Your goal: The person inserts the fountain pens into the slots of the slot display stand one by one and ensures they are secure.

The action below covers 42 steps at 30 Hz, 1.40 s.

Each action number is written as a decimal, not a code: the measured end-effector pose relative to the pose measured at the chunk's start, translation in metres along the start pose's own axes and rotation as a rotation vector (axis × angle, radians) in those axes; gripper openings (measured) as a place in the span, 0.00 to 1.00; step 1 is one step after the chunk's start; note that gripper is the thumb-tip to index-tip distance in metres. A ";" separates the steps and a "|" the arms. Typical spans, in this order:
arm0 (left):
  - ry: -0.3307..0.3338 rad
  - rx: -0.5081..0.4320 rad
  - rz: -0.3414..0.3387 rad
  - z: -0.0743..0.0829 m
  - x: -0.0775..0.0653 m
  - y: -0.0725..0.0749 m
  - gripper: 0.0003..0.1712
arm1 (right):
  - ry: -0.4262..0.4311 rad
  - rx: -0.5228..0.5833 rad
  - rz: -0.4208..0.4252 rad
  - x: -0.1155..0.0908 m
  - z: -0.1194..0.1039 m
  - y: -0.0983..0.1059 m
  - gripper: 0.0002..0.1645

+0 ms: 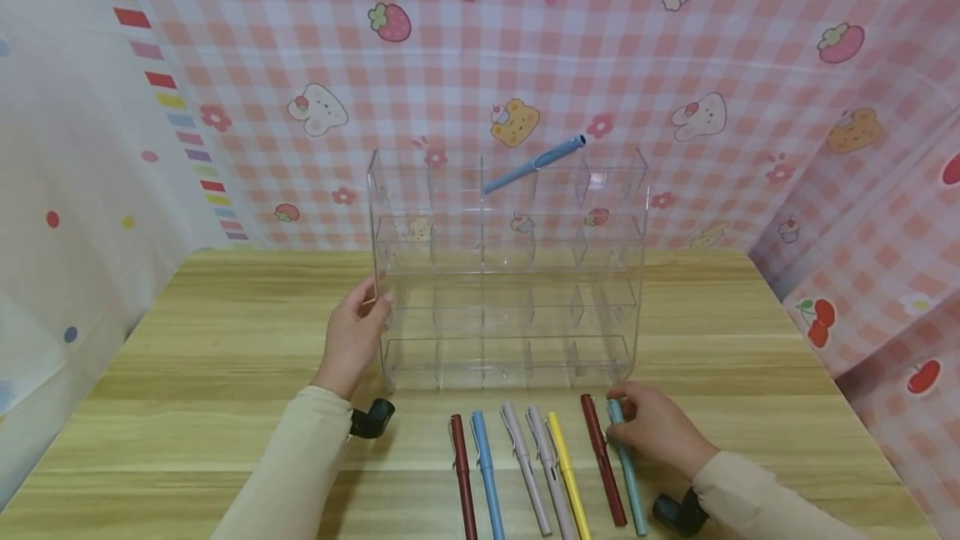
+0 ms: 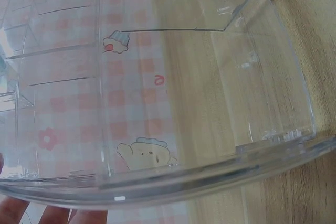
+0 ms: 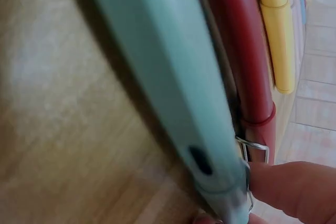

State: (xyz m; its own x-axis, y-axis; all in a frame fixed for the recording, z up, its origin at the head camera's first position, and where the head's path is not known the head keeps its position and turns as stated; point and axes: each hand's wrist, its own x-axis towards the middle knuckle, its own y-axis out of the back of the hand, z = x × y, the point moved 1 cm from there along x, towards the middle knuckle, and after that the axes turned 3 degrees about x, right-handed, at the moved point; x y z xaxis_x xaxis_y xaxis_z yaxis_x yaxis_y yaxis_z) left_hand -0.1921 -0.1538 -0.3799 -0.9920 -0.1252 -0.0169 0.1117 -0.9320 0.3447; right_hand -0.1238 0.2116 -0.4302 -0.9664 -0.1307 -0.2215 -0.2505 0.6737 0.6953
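Note:
A clear acrylic display rack (image 1: 457, 354) with several divided tiers stands upright on the table. My left hand (image 1: 351, 340) grips its left side panel, thumb in front; some fingers (image 2: 55, 214) show past the panel's edge in the left wrist view. At the right end of a row of pens, my right hand (image 1: 663, 427) pinches the cap end of a teal pen (image 1: 630, 477). In the right wrist view the teal pen (image 3: 173, 72) lies close beside a dark red pen (image 3: 244, 51). A blue pen (image 1: 536, 165) rests slantwise on the rack's top tier.
Left of the teal pen lie another dark red pen (image 1: 462, 473), a light blue pen (image 1: 487, 473), two pale lilac pens (image 1: 527, 469) and a yellow pen (image 1: 567, 473). Wood-grain table (image 1: 225, 357) surrounds them. Behind hangs a pink checked cloth (image 1: 450, 82).

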 end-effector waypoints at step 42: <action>-0.003 0.013 -0.008 0.001 -0.002 0.000 0.27 | 0.051 0.269 0.008 -0.009 -0.026 0.045 0.20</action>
State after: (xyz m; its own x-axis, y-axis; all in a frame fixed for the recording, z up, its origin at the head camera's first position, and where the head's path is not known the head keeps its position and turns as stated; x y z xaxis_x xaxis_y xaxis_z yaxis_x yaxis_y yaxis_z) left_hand -0.1905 -0.1531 -0.3785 -0.9930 -0.1171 -0.0167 0.1035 -0.9285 0.3567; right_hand -0.1277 0.2238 -0.3794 -0.9718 -0.1561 -0.1770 -0.2244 0.8429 0.4890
